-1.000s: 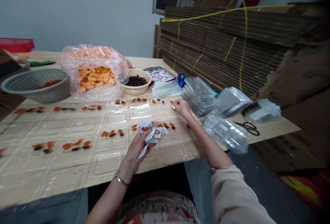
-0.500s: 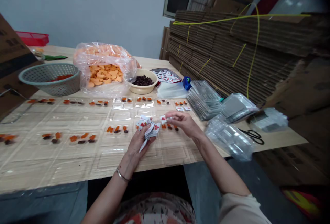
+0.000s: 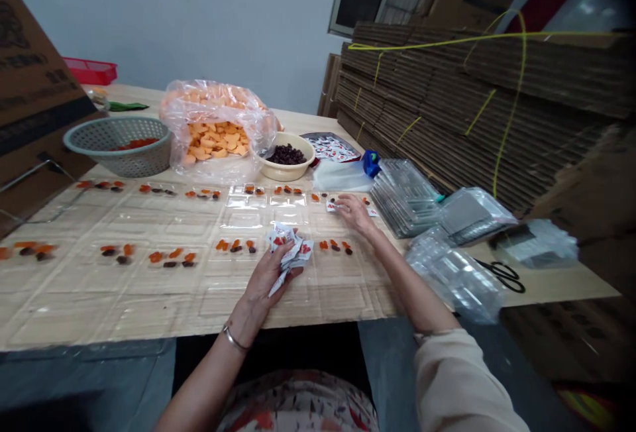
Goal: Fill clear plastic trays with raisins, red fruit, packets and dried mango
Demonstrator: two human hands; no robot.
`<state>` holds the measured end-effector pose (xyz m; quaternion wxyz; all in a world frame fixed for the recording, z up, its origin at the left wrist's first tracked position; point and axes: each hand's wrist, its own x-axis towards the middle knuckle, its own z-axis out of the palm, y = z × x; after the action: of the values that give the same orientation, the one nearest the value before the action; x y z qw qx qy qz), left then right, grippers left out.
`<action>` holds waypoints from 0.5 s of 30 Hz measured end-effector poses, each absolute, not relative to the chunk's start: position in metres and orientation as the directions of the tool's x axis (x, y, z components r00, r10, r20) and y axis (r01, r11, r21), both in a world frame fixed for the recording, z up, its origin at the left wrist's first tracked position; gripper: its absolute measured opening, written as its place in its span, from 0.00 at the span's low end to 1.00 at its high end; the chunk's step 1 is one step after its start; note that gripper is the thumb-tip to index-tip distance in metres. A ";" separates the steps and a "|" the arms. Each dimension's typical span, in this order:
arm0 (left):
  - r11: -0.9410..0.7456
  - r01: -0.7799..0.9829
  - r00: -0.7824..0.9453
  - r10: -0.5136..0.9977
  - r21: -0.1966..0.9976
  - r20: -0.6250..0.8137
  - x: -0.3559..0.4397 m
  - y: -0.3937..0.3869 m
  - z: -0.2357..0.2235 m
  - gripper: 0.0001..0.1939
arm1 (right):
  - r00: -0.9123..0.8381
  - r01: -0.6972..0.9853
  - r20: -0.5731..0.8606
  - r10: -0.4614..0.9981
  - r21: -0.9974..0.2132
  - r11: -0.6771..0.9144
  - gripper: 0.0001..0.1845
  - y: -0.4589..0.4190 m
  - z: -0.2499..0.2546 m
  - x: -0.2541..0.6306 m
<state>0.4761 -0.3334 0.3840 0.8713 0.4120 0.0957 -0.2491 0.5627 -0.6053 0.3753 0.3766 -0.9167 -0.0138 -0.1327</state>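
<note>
My left hand (image 3: 268,279) is closed round a bunch of small white-and-red sachets (image 3: 291,250), held just above the clear plastic trays (image 3: 238,220) that cover the table. My right hand (image 3: 354,210) reaches forward to the far row of trays, its fingertips pinched on one sachet (image 3: 332,205) set down beside some orange and dark dried fruit pieces. Several tray pockets hold such pieces (image 3: 236,245).
At the back stand a bag of orange slices (image 3: 216,130), a beige bowl of dark fruit (image 3: 287,157), a grey basket (image 3: 119,144) and a tray of sachets (image 3: 332,147). Stacks of clear plastic lids (image 3: 405,193), scissors (image 3: 501,273) and bundled cardboard (image 3: 472,94) lie on the right.
My right hand took a sachet from the bunch in my left hand, then moved forward with it to the far tray row. The view has shifted slightly to the left.
</note>
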 end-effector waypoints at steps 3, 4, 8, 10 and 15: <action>0.510 0.488 0.869 -0.358 0.708 -0.341 0.478 -0.336 0.384 0.17 | 0.970 0.237 0.226 0.089 -0.798 -0.554 0.13 -0.577 0.405 0.536; 0.499 0.483 0.869 -0.373 0.719 -0.324 0.478 -0.338 0.384 0.18 | 0.961 0.277 0.224 0.164 -0.818 -0.504 0.15 -0.565 0.416 0.528; 0.434 0.482 0.848 -0.451 0.761 -0.279 0.477 -0.349 0.386 0.18 | 0.854 0.487 0.299 0.425 -0.747 -0.453 0.16 -0.523 0.444 0.508; 0.419 0.492 0.838 -0.466 0.763 -0.284 0.475 -0.353 0.384 0.18 | 0.827 0.533 0.332 0.453 -0.720 -0.445 0.14 -0.512 0.446 0.508; 0.399 0.492 0.829 -0.485 0.774 -0.278 0.474 -0.352 0.378 0.19 | 0.894 0.422 0.251 0.371 -0.750 -0.510 0.16 -0.505 0.435 0.509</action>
<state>0.4745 -0.3524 0.3777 0.8364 0.4639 0.0041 -0.2920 0.5090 -0.5048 0.4350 0.4395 -0.8683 -0.2281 -0.0290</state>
